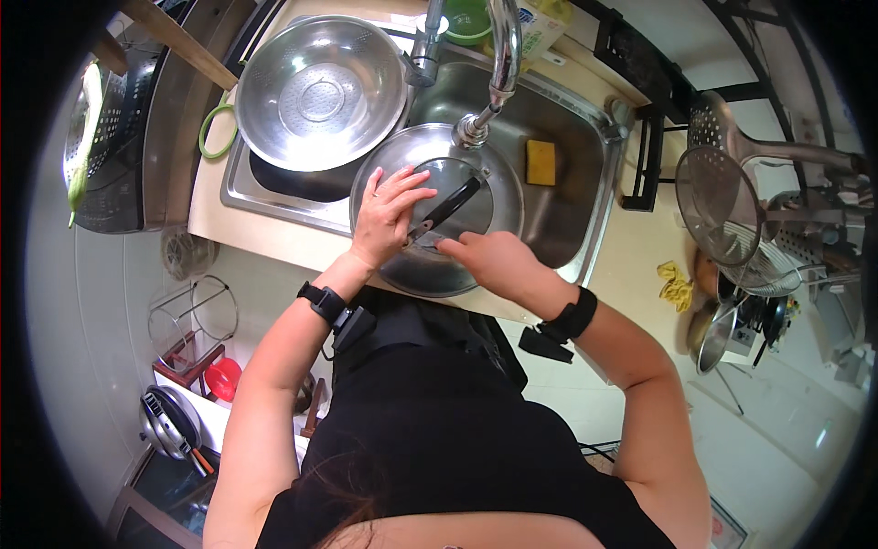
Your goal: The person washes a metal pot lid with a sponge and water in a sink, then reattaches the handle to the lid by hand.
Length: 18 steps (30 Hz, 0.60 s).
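Observation:
A wide steel basin (494, 206) sits in the sink under the tap. Across its inside slants a utensil with a black handle (455, 201); its near end runs between my hands, and I cannot tell its kind. My left hand (391, 212) is over the basin's left part, fingers stretched out and a little apart, its edge beside the utensil's near end. Over the near right of the basin, my right hand (498, 263) is closed, its fingertips pinched by that same end. Whatever those fingers hold is hidden.
A perforated steel colander (320, 96) stands left of the basin, partly over the sink's other bowl. The chrome tap (503, 64) hangs over the basin. A yellow sponge (540, 163) lies in the sink (572, 220). Strainers (718, 206) hang at the right.

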Motion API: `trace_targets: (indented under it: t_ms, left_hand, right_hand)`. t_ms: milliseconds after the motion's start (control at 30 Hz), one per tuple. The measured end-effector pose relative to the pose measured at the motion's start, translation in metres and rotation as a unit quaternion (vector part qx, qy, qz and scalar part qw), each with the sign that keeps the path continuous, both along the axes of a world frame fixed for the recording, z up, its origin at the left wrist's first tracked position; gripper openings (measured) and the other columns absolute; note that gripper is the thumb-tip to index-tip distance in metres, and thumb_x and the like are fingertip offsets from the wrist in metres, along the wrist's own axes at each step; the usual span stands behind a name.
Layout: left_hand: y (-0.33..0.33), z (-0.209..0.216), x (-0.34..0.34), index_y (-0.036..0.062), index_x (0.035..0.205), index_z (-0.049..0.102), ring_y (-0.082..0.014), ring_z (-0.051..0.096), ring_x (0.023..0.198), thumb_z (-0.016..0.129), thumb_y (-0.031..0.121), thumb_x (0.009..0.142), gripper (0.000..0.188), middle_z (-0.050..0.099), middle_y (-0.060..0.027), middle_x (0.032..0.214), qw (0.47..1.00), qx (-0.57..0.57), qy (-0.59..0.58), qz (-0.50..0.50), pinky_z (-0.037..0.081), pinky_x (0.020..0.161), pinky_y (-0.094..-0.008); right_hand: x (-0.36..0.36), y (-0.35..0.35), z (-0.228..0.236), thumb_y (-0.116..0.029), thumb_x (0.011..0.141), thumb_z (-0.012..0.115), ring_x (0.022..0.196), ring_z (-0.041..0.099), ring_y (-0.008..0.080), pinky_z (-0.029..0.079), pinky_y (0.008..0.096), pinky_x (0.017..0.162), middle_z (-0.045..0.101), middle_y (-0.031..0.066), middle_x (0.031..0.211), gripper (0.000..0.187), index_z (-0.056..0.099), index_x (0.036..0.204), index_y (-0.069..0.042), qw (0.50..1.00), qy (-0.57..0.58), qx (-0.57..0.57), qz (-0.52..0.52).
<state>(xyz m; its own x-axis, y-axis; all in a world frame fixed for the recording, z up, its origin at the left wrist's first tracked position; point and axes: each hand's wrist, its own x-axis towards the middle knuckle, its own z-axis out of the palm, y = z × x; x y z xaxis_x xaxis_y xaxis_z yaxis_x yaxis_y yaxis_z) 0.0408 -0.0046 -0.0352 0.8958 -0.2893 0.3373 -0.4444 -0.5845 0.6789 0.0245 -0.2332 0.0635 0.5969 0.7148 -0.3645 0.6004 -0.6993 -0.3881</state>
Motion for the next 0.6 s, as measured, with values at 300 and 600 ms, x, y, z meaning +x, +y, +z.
trace_targets:
  t_ms: [300,600]
  left_hand:
    - [0.003,-0.006,0.001,0.0151,0.117,0.073,-0.0242,0.054,0.138,0.051,-0.001,0.095,0.035,0.067,-0.0021,0.135,0.999,-0.035,0.016,0.009,0.026,0.121,-0.0475]
    - [0.004,-0.009,0.004,0.0174,0.119,0.072,-0.0213,0.053,0.138,0.05,-0.002,0.092,0.04,0.066,0.0006,0.137,0.999,-0.038,0.01,0.008,0.025,0.122,-0.048]
  right_hand:
    - [-0.009,0.006,0.0,-0.005,0.09,0.055,0.079,0.069,0.0351,0.055,0.0473,0.067,0.066,0.011,0.092,0.047,0.055,0.136,-0.018,1.0,0.0,-0.002,-0.028]
    - [-0.015,0.009,-0.003,-0.005,0.092,0.053,0.08,0.069,0.0357,0.055,0.0476,0.069,0.066,0.0118,0.092,0.044,0.057,0.135,-0.016,0.998,-0.002,0.036,-0.059]
